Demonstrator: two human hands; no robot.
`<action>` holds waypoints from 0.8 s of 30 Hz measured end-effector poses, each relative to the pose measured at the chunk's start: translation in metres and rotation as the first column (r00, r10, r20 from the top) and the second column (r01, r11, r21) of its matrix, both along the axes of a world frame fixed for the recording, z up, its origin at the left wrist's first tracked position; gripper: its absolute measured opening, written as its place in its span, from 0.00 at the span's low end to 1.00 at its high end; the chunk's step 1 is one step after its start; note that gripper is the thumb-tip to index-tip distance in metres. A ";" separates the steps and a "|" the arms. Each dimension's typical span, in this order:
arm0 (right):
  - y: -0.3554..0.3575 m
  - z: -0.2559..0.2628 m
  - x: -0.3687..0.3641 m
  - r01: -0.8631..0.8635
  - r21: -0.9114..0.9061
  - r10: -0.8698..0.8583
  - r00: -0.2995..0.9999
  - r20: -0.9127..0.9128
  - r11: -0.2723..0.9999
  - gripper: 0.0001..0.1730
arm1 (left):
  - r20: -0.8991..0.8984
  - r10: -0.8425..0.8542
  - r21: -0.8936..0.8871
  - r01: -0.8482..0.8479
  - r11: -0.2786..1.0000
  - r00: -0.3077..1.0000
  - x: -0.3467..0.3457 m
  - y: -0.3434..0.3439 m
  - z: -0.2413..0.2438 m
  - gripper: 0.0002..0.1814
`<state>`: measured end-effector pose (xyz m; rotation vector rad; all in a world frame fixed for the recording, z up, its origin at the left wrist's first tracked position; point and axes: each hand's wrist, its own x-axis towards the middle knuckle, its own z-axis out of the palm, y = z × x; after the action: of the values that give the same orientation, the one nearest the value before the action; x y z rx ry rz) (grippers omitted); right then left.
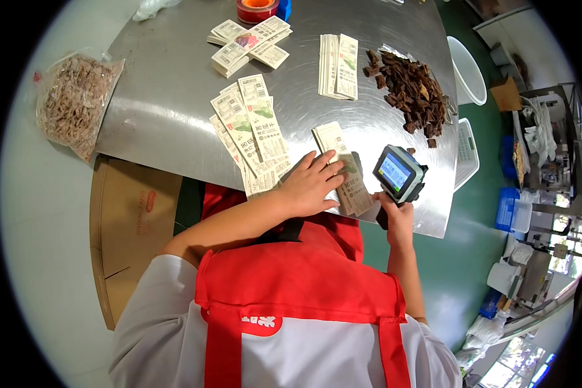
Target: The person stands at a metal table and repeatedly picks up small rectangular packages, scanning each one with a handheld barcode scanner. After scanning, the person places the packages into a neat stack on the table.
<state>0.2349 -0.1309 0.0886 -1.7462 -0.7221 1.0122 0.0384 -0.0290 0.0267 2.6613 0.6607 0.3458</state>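
On the steel table (pixel 174 121), my left hand (pixel 313 184) lies with spread fingers, its fingertips on a stack of printed paper labels (pixel 331 137). More labels (pixel 356 189) from this pile fan towards the table's near edge. My right hand (pixel 396 213) grips the handle of a handheld inkjet printer (pixel 400 173) with a lit screen, held just right of the pile. Left of my left hand, a fanned-out heap of similar labels (pixel 252 131) reaches the near edge. Whether the printer touches a label, I cannot tell.
Crossed label bundles (pixel 252 46) and a neat label stack (pixel 338 68) lie farther back. Dark dried pieces (pixel 414 89) are heaped at the right. A roll of red tape (pixel 257 9) is at the far edge, a filled plastic bag (pixel 75 102) at the left, a cardboard box (pixel 136 218) below.
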 end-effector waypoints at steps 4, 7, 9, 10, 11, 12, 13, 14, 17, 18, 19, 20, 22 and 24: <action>0.028 0.021 0.007 -0.087 -0.124 0.097 0.992 0.076 0.988 0.13 | 0.079 0.024 0.007 -0.024 1.000 0.997 -0.001 -0.001 -0.004 0.31; 0.058 0.032 -0.001 -0.222 -0.234 0.242 0.968 0.059 0.947 0.14 | 0.098 0.044 0.021 -0.047 0.999 0.994 -0.001 -0.002 -0.005 0.30; 0.075 0.033 -0.005 -0.280 -0.298 0.318 0.944 0.089 0.913 0.15 | 0.135 0.053 0.026 -0.057 0.998 0.989 -0.001 -0.002 -0.008 0.30; 0.082 0.032 -0.005 -0.310 -0.331 0.358 0.929 0.093 0.891 0.15 | 0.136 0.052 0.030 -0.057 0.998 0.989 -0.001 -0.001 -0.008 0.29; 0.087 0.031 -0.005 -0.338 -0.364 0.396 0.913 0.096 0.868 0.14 | 0.137 0.051 0.033 -0.056 0.998 0.989 -0.001 -0.001 -0.008 0.29; 0.093 0.033 -0.009 -0.348 -0.380 0.411 0.907 0.096 0.857 0.15 | 0.138 0.054 0.036 -0.059 0.998 0.989 -0.001 -0.001 -0.007 0.29; 0.097 0.036 -0.015 -0.357 -0.397 0.425 0.900 0.096 0.846 0.15 | 0.159 0.053 0.043 -0.061 0.997 0.986 -0.001 -0.001 -0.009 0.29; 0.101 0.038 -0.019 -0.365 -0.413 0.439 0.893 0.096 0.834 0.16 | 0.179 0.052 0.049 -0.061 0.997 0.982 0.000 -0.001 -0.011 0.29; 0.109 0.039 -0.028 -0.406 -0.397 0.476 0.875 0.092 0.823 0.16 | 0.232 0.050 0.041 -0.061 0.997 0.971 -0.002 -0.001 -0.012 0.28; 0.111 0.037 -0.030 -0.421 -0.406 0.493 0.865 0.088 0.811 0.16 | 0.249 0.052 0.034 -0.062 0.998 0.967 -0.002 -0.001 -0.013 0.28; 0.113 0.037 -0.032 -0.431 -0.412 0.510 0.855 0.099 0.803 0.16 | 0.265 0.051 0.037 -0.063 0.997 0.963 -0.002 -0.001 -0.014 0.28; 0.115 0.038 -0.035 -0.440 -0.419 0.526 0.844 0.110 0.794 0.16 | 0.282 0.050 0.041 -0.064 0.997 0.958 -0.002 -0.001 -0.014 0.28; 0.117 0.035 -0.039 -0.454 -0.418 0.547 0.827 0.130 0.787 0.15 | 0.295 0.050 0.040 -0.064 0.997 0.954 -0.003 -0.001 -0.015 0.28; 0.119 0.040 -0.046 -0.474 -0.432 0.570 0.813 0.120 0.767 0.14 | 0.290 0.051 0.031 -0.062 0.998 0.956 -0.002 -0.001 -0.014 0.28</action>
<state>0.1890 -0.0115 0.1283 -2.0865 -1.3006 1.4053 0.0366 -0.0299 0.0124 2.5582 0.6413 0.7552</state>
